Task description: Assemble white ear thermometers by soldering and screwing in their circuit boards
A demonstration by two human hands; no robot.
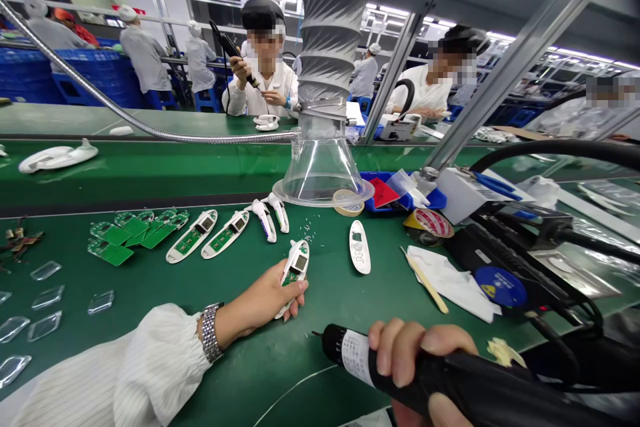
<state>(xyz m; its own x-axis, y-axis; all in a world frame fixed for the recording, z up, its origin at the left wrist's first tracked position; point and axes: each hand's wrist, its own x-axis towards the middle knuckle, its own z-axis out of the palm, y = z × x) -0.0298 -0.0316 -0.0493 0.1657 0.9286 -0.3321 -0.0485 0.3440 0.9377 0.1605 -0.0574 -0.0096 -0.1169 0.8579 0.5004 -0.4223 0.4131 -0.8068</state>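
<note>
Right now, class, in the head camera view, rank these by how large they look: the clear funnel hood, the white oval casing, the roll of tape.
Clear funnel hood, largest. White oval casing and roll of tape look too alike to rank: casing longer, tape wider.

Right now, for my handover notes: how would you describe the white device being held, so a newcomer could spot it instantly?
Find the clear plastic funnel hood above the green workbench. Below and left of it lies a row of white casings. The one meant is the white casing in the left hand, the only one held rather than lying down.
</note>
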